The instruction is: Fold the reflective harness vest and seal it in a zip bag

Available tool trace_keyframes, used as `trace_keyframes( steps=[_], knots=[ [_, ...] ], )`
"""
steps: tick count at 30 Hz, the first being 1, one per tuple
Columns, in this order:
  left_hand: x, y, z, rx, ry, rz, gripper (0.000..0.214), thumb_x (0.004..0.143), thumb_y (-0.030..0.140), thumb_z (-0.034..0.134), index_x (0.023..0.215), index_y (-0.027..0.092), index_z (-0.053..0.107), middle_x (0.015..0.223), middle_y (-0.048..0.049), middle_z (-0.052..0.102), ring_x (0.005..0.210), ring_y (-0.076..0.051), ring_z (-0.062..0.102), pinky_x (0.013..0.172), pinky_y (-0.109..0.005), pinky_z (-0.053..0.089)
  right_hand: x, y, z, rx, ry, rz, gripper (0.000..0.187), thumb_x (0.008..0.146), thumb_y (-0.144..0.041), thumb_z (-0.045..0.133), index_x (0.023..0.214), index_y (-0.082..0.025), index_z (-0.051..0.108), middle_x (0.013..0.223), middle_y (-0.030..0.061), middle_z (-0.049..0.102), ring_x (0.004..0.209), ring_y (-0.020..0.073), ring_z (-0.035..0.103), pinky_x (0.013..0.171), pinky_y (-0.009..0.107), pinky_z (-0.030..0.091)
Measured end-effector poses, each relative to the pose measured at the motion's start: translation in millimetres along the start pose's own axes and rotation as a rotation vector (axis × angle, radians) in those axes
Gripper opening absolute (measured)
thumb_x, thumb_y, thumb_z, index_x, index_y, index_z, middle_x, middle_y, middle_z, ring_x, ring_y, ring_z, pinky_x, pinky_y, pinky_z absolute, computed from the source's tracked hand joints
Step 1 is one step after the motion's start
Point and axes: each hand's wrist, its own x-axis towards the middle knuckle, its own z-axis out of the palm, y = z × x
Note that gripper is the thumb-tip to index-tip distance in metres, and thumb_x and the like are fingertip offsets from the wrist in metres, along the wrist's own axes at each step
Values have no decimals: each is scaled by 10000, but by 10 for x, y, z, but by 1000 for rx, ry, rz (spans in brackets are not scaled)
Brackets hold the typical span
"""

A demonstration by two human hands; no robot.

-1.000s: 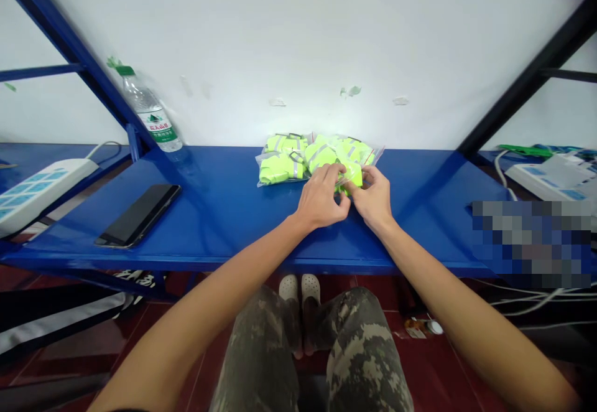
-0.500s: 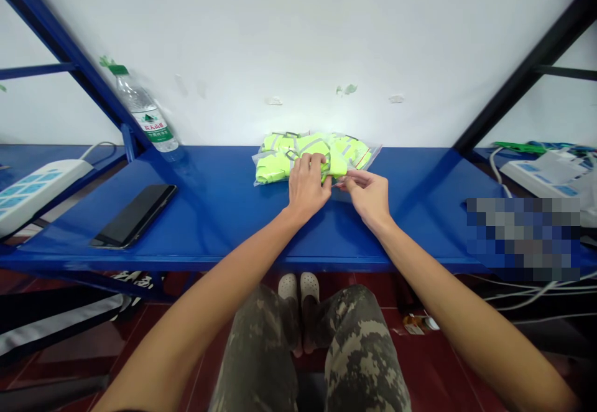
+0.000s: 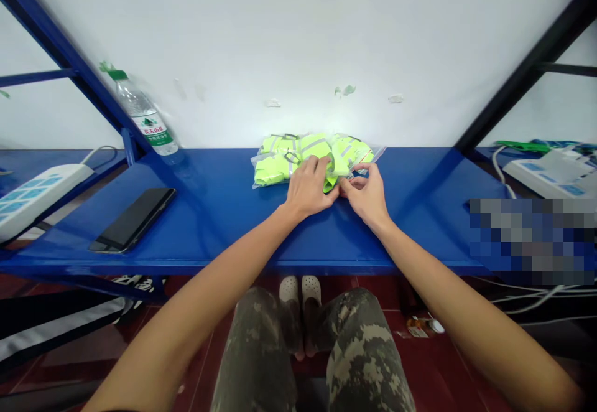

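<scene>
The left hand (image 3: pixel 308 191) lies open on the hi-vis vests (image 3: pixel 280 169) in a clear bag (image 3: pixel 368 154) on the blue shelf (image 3: pixel 224 225), while the right hand (image 3: pixel 366 195) pinches the bag's edge, a fold that wants holding flat.

The bagged reflective vests (image 3: pixel 310 160) lie at twelve o'clock on the steel shelf (image 3: pixel 224 225), with the left hand (image 3: pixel 308 188) on them and the right hand (image 3: pixel 366 194) just beside it. A smartphone (image 3: pixel 133 220) lies at nine o'clock, a water bottle (image 3: pixel 144 119) stands at ten, and one power strip (image 3: pixel 37 200) sits beyond each shelf end, with another power strip (image 3: pixel 550 172) at three.
</scene>
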Motion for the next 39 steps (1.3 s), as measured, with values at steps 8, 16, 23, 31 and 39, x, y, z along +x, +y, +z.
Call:
trace_keyframes(
  steps=[8, 16, 23, 31, 39],
  knots=[
    [62, 54, 28, 125, -35, -121, 327, 804, 35, 516, 1106, 161, 515, 1105, -139, 596, 1063, -307, 554, 865, -424, 462, -39, -81, -50, -19, -70, -18, 109, 796, -285, 590, 887, -226, 579, 694, 12, 686, 620, 183, 690, 644, 344, 588],
    [20, -113, 6, 104, 13, -147, 332, 803, 72, 541, 1108, 201, 518, 1071, -106, 581, 969, -261, 567, 767, -357, 477, 101, -85, -40, 188, -39, 179, 135, 686, -217, 671, 803, -199, 606, 656, 12, 703, 573, 177, 701, 615, 348, 625],
    [-42, -74, 31, -88, 31, -144, 425, 778, 276, 664, 1156, 190, 490, 1143, -117, 543, 1031, -286, 566, 823, -394, 516, 146, -40, -65, 193, -14, 122, 152, 717, -251, 667, 829, -221, 569, 607, -17, 643, 559, 176, 684, 607, 373, 623],
    [-29, -26, 11, -108, 129, -299, 545, 711, -16, 500, 1207, 204, 555, 1200, -128, 550, 1084, -290, 566, 852, -420, 532, 137, -166, -196, -132, -99, -53, 70, 746, -224, 602, 799, -198, 639, 603, 1, 630, 519, 153, 581, 556, 321, 509],
    [29, -91, -7, -289, 321, -214, 504, 778, -33, 414, 1174, 210, 610, 1166, -87, 581, 1114, -213, 583, 1016, -384, 500, 89, -244, -156, -627, -318, -750, 527, 807, -361, 705, 1296, -229, 562, 1403, 143, 546, 1289, 341, 513, 1034, 523, 478]
  ],
)
